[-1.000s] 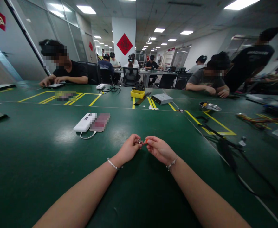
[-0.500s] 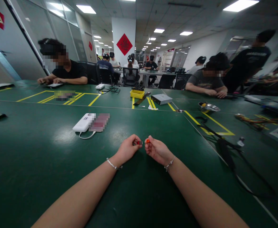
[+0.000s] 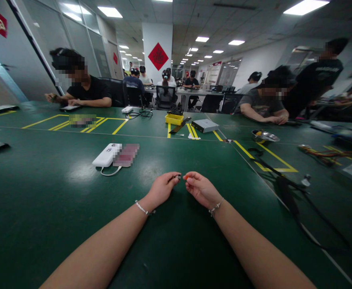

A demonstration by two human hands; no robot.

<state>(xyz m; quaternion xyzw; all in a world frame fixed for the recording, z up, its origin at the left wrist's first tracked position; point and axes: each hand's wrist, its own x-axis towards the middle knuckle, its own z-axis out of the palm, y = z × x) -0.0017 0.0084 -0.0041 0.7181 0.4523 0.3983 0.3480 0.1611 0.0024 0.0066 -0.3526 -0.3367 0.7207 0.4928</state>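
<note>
Both forearms rest on the green table, each wrist with a thin bracelet. My left hand is closed in a pinch on a small dark metal piece at its fingertips. My right hand is also pinched shut, holding a tiny orange-red piece. The two pieces sit a small gap apart between the hands, just above the table.
A white power bank with a cable lies ahead left. Farther off are a yellow tray, a grey box, a metal dish and black cables at right. Several people sit at the far edges.
The two pieces were held together a second ago; the hands then drew them apart, and now stay slightly apart with the pieces raised a little.
</note>
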